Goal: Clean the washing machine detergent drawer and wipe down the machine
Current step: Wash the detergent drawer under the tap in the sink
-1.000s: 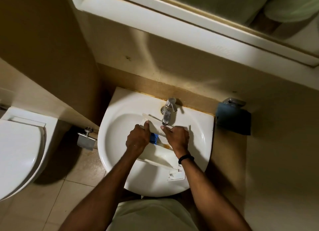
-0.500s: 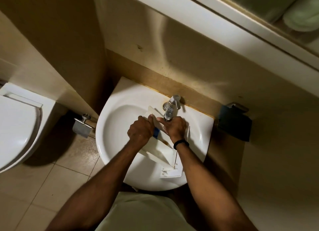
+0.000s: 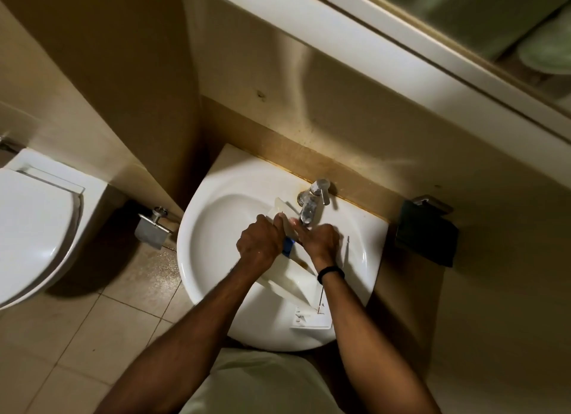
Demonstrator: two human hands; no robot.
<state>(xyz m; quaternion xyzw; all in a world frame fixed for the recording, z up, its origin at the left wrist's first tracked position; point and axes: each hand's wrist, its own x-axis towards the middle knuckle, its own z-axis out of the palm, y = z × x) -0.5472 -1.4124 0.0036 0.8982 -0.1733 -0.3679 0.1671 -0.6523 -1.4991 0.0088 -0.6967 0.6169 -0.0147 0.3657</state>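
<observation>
The sink (image 3: 213, 228) looks glossy white ceramic, the tap (image 3: 311, 206) shiny metal, the drawer (image 3: 293, 279) probably smooth plastic, and the lower-left floor tiles (image 3: 92, 336) matt.

my arms: bare; both reach in from the bottom edge and converge at frame centre | my left hand (image 3: 261, 243): knuckles up; fingers curled, gripping the detergent drawer (image 3: 293, 282) | my right hand (image 3: 319, 243): just beside my left; fingers fairly straight, pointing upper left

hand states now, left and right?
Left hand: closed, grip on the detergent drawer wall.
Right hand: on the drawer by the tap; grip cannot be told.
</observation>
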